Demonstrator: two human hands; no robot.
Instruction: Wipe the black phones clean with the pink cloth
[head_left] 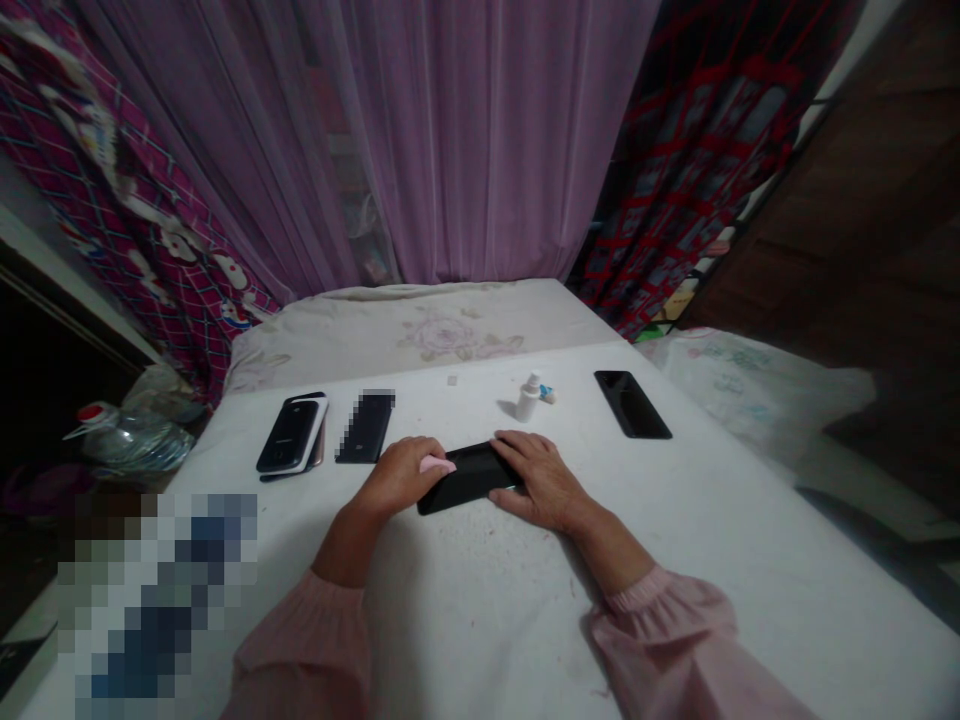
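Note:
A black smartphone lies in front of me on the white cloth, its dark glass face up and slightly turned. At its left end my left hand is closed on a small pink pad, which touches the glass; whether it is cloth or sponge I cannot tell. My right hand grips the phone's right end, thumb on the near edge and fingers over the far one. Just beyond the phone stands a small white spray bottle, upright, with a little blue and white item beside it.
To the left lie a stack of phones and a partly blurred dark phone. Another black phone rests at the right. White cloth covers the table. A large water bottle stands past the left edge; purple curtains hang behind.

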